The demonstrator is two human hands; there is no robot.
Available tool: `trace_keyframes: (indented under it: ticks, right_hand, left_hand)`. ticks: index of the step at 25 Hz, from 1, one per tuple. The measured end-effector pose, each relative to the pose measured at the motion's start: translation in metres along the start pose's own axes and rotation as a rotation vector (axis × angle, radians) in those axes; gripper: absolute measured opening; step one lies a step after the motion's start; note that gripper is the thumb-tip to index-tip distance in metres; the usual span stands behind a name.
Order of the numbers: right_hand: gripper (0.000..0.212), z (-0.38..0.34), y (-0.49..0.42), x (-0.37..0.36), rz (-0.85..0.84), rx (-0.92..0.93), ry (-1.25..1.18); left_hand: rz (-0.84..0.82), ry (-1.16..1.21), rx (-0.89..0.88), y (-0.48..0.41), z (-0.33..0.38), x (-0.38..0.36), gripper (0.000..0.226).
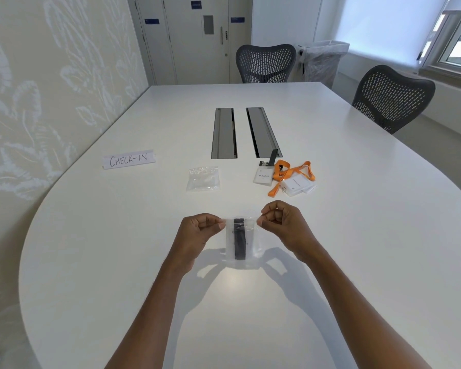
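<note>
Over a white table (330, 235) holding a CHECK-IN sign (128, 159), an orange-lanyard badge (298, 186) and an emptied bag (202, 179), a person's left hand (197, 233) and right hand (282, 225) pinched the top corners of a clear bag (250, 251), its black lanyard (240, 239) inside, apparently not yet unpacked.

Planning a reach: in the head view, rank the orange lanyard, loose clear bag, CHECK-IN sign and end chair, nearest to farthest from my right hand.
1. Orange lanyard, just beyond the right hand.
2. Loose clear bag, ahead, left.
3. CHECK-IN sign, far left.
4. End chair, beyond the table.
</note>
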State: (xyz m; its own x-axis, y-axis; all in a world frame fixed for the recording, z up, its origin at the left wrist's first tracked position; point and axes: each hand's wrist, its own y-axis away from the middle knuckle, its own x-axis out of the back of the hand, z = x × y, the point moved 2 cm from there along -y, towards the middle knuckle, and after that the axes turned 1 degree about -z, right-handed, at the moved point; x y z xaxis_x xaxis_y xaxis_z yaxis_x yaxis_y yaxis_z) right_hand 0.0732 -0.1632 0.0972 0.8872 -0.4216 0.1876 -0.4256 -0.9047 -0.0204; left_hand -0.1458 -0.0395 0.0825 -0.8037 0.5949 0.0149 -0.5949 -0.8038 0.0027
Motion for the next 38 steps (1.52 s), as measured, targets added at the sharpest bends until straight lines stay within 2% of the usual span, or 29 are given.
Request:
trace_keyframes:
  ticks: [4, 7, 9, 14, 18, 21, 23, 28, 31, 34, 38]
  right_hand:
    - [0.024, 0.01, -0.002, -0.01, 0.043, -0.085, -0.113]
    - [0.042, 0.02, 0.007, -0.028, -0.028, -0.177, -0.069]
    - [0.044, 0.026, 0.015, -0.036, -0.067, -0.199, -0.052]
    - [0.015, 0.043, 0.02, -0.045, -0.072, -0.201, -0.024]
    - [0.005, 0.044, 0.017, -0.054, -0.022, -0.273, -0.056]
    - [0.015, 0.042, 0.013, -0.063, 0.03, -0.345, -0.042]
    - [0.019, 0.04, 0.009, -0.074, 0.057, -0.34, 0.06]
    - [0.008, 0.04, 0.003, -0.108, 0.09, -0.231, 0.247]
    - [0.007, 0.05, 0.001, -0.114, 0.091, -0.113, 0.416]
    - [0.008, 0.053, 0.004, -0.111, 0.108, -0.028, 0.442]
    - [0.014, 0.053, 0.012, -0.105, 0.251, -0.025, 0.193]
  left_hand:
    - [-0.011, 0.143, 0.058, -0.001, -0.001, -0.007, 0.007]
    - [0.069, 0.178, 0.102, -0.006, -0.001, -0.008, 0.008]
    - [0.145, 0.185, 0.125, -0.01, -0.002, -0.003, 0.009]
    - [0.272, 0.238, 0.202, -0.016, -0.009, 0.011, 0.008]
    - [0.345, 0.229, 0.259, -0.025, -0.024, 0.022, 0.008]
    - [0.415, 0.002, 0.266, -0.034, -0.035, 0.036, 0.009]
    - [0.436, -0.202, 0.223, -0.041, -0.038, 0.045, 0.009]
    - [0.496, -0.458, 0.142, -0.058, -0.045, 0.052, 0.004]
    - [0.575, -0.708, -0.001, -0.047, -0.045, 0.033, 0.024]
    - [0.479, -0.937, -0.2, -0.028, -0.052, -0.007, 0.037]
    - [0.274, -1.142, -0.247, -0.014, -0.072, -0.033, 0.052]
